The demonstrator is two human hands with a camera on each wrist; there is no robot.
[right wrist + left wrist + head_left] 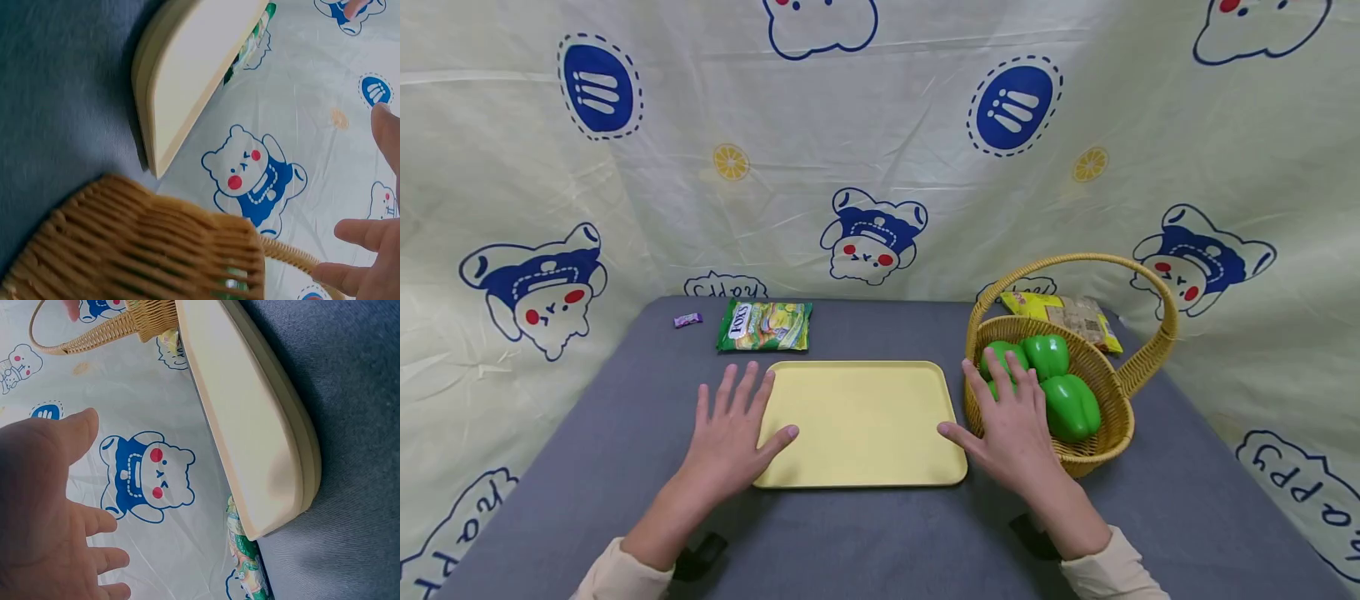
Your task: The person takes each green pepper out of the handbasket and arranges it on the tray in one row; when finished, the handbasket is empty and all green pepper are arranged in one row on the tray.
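My left hand (727,442) hovers over the left edge of a pale yellow tray (861,425), its fingers spread and holding nothing. To the tray's right stands a wicker basket (1120,417) with a tall arched handle, and several green bell peppers (1072,408) lie inside it. Fingers spread, my right hand (1011,429) is above the basket's left side and hides part of the peppers. Whether it touches the basket cannot be told in the head view. In the right wrist view, the basket's woven wall (144,244) fills the lower left, below the right hand's fingers (359,234).
Behind the tray lies a green snack bag (767,326), with a small purple wrapped candy (688,320) to its left. A yellow packet (1063,317) with a brownish see-through part sits behind the basket. Grey cloth (865,542) covers the table, and a printed white sheet hangs at the back.
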